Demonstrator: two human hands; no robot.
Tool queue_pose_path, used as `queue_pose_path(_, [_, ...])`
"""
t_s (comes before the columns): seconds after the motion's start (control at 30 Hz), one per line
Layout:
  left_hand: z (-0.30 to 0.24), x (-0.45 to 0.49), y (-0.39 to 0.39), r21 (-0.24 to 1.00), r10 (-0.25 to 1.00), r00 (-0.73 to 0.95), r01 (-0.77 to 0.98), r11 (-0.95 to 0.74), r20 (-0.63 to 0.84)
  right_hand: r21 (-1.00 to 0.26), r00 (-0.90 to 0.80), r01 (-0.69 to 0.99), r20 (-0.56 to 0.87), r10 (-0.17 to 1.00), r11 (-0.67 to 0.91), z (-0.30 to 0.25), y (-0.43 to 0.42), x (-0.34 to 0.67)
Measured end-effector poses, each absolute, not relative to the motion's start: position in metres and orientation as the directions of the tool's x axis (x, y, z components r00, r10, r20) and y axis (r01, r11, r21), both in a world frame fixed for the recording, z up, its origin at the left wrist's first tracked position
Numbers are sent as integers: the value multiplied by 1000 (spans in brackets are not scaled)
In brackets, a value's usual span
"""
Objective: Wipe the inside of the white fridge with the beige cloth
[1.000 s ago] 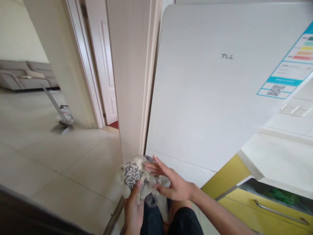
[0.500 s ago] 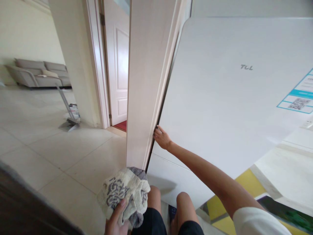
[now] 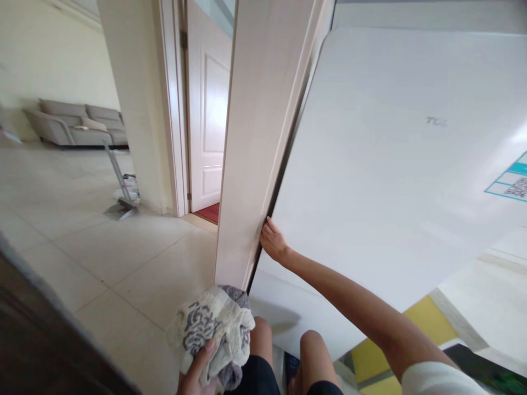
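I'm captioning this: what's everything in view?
cloth: 1, cream-grey, in left hand
refrigerator: 1, white, right
label: 1, blue-white, refrigerator front
panel: 1, beige, centre
door: 1, white, behind panel
floor covering: 1, red, doorway
sofa: 1, grey, far left
dustpan: 1, grey, left floor
floor tiles: several, pale, left
cabinet: at least 1, yellow, lower right
countertop: 1, white, right
unclear object: 1, brown, lower left
left hand: 1, bare, bottom
right hand: 1, bare, refrigerator's left edge
knees: 2, bare, bottom

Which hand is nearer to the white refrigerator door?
Right. The right hand is at the side edge of the refrigerator door; the left hand is lower, apart from it, holding a patterned cloth.
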State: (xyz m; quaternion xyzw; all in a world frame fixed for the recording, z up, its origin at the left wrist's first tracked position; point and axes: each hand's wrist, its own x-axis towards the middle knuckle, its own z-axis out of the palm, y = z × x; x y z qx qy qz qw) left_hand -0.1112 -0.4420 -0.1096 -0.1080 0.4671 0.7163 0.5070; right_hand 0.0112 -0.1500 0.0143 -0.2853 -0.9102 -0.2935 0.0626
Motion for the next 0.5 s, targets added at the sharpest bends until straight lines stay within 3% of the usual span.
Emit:
queue_pose_path(0.23, [-107,-124,-450,593,653,-512,-796,-118,-558,737,-948,318,245,203,596,22,-233,30])
queue_pose_path(0.37, [-112,-134,-453,663,625,-591,-733,-151,-511,737,-956,258,290,53,625,26,-295,51])
queue_pose_path(0.5, [-100,-133,-451,645,659,-585,-739,-193,-473,671,-949,190,313,-40,717,29,-362,87])
